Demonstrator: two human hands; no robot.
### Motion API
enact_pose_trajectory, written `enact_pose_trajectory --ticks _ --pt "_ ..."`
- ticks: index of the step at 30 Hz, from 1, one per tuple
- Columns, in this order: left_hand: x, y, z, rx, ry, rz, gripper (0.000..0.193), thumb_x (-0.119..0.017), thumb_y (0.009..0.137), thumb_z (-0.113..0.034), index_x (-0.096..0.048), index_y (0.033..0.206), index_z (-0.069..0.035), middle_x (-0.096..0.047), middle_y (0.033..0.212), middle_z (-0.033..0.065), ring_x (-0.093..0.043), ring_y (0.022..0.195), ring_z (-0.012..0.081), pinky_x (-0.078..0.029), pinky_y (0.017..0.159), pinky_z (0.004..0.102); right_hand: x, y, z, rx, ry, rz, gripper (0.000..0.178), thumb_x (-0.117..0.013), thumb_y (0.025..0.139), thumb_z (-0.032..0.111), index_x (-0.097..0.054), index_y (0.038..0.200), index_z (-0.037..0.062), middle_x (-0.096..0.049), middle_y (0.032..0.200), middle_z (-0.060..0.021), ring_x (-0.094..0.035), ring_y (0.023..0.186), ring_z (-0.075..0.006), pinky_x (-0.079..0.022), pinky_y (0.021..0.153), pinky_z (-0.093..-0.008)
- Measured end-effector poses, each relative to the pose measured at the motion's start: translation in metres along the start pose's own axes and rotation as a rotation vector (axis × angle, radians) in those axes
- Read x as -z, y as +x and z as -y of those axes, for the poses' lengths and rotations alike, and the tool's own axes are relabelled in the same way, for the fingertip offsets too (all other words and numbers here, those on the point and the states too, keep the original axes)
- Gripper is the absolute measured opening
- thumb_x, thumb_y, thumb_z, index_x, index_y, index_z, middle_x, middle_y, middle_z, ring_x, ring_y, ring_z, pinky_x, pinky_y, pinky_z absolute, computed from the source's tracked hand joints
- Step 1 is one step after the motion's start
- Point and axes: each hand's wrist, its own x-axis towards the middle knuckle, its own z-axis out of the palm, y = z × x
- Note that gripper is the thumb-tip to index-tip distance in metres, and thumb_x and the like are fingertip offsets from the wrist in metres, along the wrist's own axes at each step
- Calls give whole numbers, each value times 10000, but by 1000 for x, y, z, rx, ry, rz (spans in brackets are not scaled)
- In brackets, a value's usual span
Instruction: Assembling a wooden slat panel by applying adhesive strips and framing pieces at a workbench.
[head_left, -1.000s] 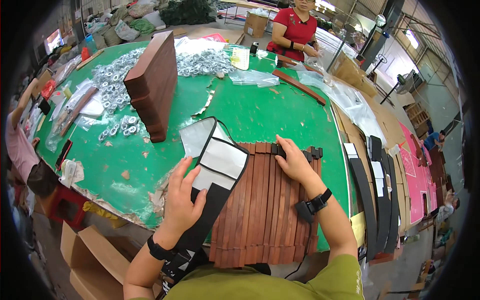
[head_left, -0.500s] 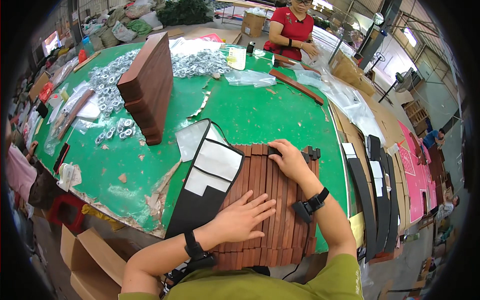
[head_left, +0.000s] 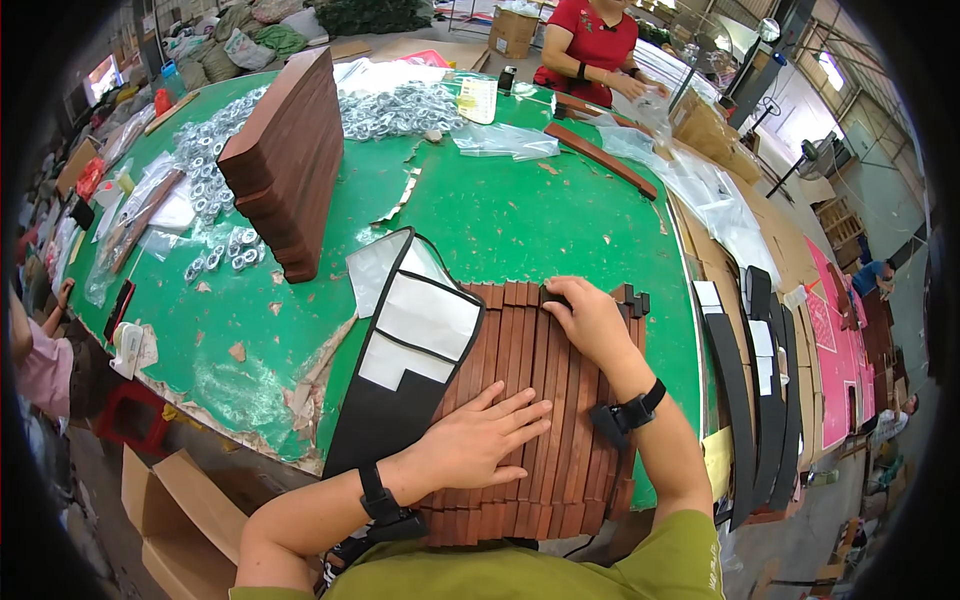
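- The left hand (head_left: 482, 440) lies flat on the brown slats (head_left: 572, 430), fingers apart and gripping nothing.
- The right hand (head_left: 590, 318) bends over the slats' far ends; whether its fingers are clamped on one, I cannot tell.
- The slats lie side by side at the counter's (head_left: 480, 215) near edge, pointing toward the far edge.
- A black-and-white sleeve (head_left: 395, 415) lies just left of them, also at the near edge.
- A tall brown stack (head_left: 290, 165) stands toward the left edge.
- Metal rings (head_left: 395, 115) are heaped near the far edge.
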Motion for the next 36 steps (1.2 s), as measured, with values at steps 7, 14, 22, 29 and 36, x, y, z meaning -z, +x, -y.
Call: enact_pose_trajectory --ticks 7,14,22,29,36 --pt "0 0 -3 21 41 41 681 -593 945 -516 -466 1478 -111 -345 1601 75 -310 1483 272 -253 1203 514 -2 7 8 -192 207 -320 134 -659 935 102 -619 994 -11 -708 1021 -192 -700 877 -351 -565 753 -385" --pt "1 1 -3 21 21 -18 649 -599 938 -515 -498 1458 -140 -353 1590 119 -317 1479 274 -272 1191 512 -5 -2 17 104 135 -173 180 -713 827 -33 -632 981 11 -652 1175 -138 -657 1029 -328 -552 850 -370" --pt "0 0 -3 54 -5 -26 756 -615 919 -520 -437 1486 -53 -359 1585 129 -320 1477 272 -260 1201 487 -7 -7 3 30 172 -128 238 -750 791 -8 -648 1005 18 -676 1112 -129 -651 1037 -308 -514 927 -374" --pt "0 -2 -4 76 -4 -14 799 -611 918 -527 -412 1486 -1 -361 1584 128 -309 1484 267 -245 1210 474 -7 -7 0 -137 308 -159 237 -755 790 -14 -656 1002 27 -687 1107 -125 -660 1046 -265 -510 928 -347" --pt "0 -3 -3 66 -9 -18 788 -612 923 -523 -418 1482 -4 -363 1583 124 -298 1489 262 -237 1216 471 -8 -5 4 -102 295 -141 284 -764 782 -5 -678 1049 39 -691 1114 -110 -657 1054 -254 -506 938 -348"
